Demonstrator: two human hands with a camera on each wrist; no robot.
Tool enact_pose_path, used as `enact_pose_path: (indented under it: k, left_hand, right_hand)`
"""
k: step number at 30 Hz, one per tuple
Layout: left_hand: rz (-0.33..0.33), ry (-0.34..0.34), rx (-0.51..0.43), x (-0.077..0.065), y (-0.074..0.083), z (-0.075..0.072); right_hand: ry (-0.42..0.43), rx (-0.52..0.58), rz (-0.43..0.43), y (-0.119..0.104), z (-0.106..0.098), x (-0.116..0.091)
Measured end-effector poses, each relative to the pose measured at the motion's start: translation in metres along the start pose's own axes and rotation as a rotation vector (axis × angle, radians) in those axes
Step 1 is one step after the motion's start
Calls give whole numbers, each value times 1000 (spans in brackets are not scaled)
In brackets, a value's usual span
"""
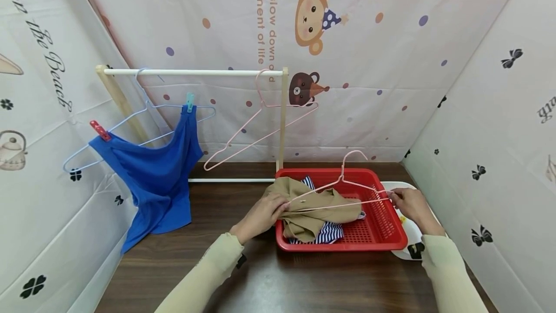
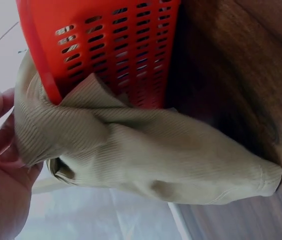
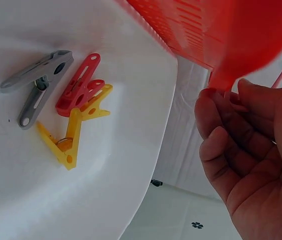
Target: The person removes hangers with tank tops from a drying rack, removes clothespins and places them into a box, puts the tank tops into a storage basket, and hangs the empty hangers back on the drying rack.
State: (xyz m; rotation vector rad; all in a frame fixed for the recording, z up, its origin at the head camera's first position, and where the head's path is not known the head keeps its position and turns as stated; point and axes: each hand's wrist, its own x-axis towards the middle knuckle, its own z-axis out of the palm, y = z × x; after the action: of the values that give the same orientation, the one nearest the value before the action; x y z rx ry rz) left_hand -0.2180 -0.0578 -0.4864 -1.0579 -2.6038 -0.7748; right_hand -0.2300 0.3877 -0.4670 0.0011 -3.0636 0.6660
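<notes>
A pink clothes hanger (image 1: pixel 342 179) is held low over the red basket (image 1: pixel 343 247), its hook pointing up. My right hand (image 1: pixel 410 204) pinches the hanger's right end. At its left end, my left hand (image 1: pixel 264 214) grips a khaki garment (image 1: pixel 323 202), with the hanger end running in under the fingers. In the left wrist view, part of the khaki garment (image 2: pixel 166 160) hangs over the basket's side down to the table, and the fingers of my left hand (image 2: pixel 3 145) hold its upper edge. Beneath it in the basket lies blue-and-white striped cloth (image 1: pixel 328 232).
A rack (image 1: pixel 195 72) behind holds an empty pink hanger (image 1: pixel 256 115) and a blue hanger (image 1: pixel 139 81) with a blue garment (image 1: pixel 156 182) clipped by red and teal pegs. Right of the basket, a white tray (image 3: pixel 126 150) contains grey, red and yellow pegs (image 3: pixel 68 142).
</notes>
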Motion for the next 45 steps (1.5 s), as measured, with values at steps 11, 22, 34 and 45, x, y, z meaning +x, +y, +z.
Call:
enact_pose_path:
  k: [11,22,34,45]
  left_hand:
    - [14,157,27,-5,-5,-1]
    - [17,267,41,-14,-19,-20]
    - [14,381,59,-30,-25,-48]
    - [0,453,75,-44,-33,-71]
  right_hand:
    - [18,-22,-26,1,1,-4]
    - [-46,35,11,-3,4,-9]
    - [-56,17,1,-5,7,-9]
    - [-70,36,37,-8,6,-9]
